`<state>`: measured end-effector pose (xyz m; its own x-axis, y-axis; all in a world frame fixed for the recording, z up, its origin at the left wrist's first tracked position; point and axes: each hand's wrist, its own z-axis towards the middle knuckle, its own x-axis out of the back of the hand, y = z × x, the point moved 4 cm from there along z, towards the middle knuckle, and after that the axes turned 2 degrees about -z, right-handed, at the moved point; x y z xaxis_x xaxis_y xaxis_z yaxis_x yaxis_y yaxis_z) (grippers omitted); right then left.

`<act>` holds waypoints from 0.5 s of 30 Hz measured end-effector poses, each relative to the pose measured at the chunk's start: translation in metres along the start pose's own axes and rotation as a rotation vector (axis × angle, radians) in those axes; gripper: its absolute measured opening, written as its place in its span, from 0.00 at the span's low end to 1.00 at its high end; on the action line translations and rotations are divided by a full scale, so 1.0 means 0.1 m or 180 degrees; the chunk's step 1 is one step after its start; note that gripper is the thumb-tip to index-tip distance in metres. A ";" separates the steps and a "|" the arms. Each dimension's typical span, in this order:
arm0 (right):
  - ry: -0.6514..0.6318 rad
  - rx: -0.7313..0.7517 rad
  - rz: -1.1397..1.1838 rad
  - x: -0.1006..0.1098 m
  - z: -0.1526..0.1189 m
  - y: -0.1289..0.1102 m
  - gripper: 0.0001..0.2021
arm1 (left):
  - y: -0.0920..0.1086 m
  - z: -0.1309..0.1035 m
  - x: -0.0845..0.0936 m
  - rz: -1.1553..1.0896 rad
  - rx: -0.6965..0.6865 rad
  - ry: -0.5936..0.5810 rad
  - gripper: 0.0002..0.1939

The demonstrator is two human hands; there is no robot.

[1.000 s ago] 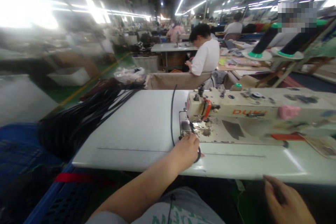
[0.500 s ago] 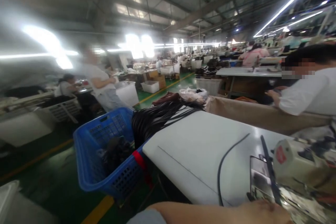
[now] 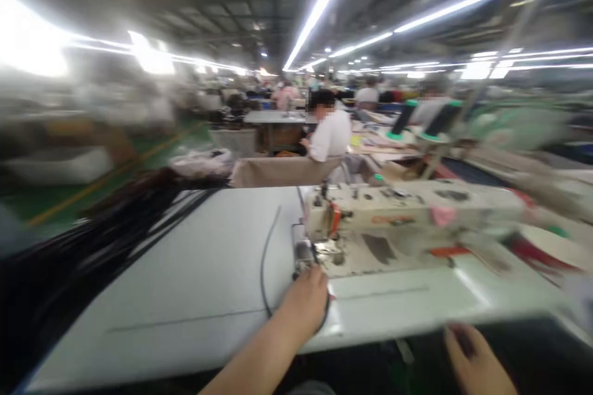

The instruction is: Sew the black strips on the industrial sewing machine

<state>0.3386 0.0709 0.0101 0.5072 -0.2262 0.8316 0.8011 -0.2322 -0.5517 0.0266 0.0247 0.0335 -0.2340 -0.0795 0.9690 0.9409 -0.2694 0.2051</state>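
Right hand (image 3: pixel 477 358) sits near right by the table (image 3: pixel 199 271), fingers curled, whether gripping anything I cannot tell. Farther left, the left hand (image 3: pixel 309 296) bends over a black strip (image 3: pixel 262 268) beside the sewing machine (image 3: pixel 407 210), grip hidden. Its forearm (image 3: pixel 262 355), crossing the strip, could drag that askew; running the machine could pinch close fingers.
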 end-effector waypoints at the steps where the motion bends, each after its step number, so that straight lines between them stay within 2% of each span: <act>1: 0.0056 -0.0250 -0.0161 0.13 -0.06 0.19 0.15 | -0.03 -0.03 -0.06 -0.0045 0.0012 0.0051 0.15; 5: 0.0170 -0.1227 -0.0566 0.42 -0.17 0.92 0.15 | -0.22 -0.05 -0.35 0.0059 -0.0335 0.0509 0.17; 8: 0.0310 -0.1847 -0.0680 0.54 -0.24 1.36 0.22 | -0.36 -0.04 -0.50 0.0176 -0.0595 0.0642 0.20; 11: 0.0451 -0.2207 -0.0711 0.66 -0.31 1.58 0.28 | -0.42 -0.05 -0.52 0.0163 -0.0709 0.0684 0.20; 15: 0.0578 -0.2344 -0.0725 0.83 -0.29 1.70 0.29 | -0.42 -0.05 -0.46 0.0088 -0.0684 0.0681 0.19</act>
<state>0.5078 -0.0145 -0.0165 0.2455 -0.2339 0.9408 0.4303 -0.8433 -0.3220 -0.0029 0.0350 -0.0207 -0.2766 -0.2837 0.9181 0.8797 -0.4593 0.1231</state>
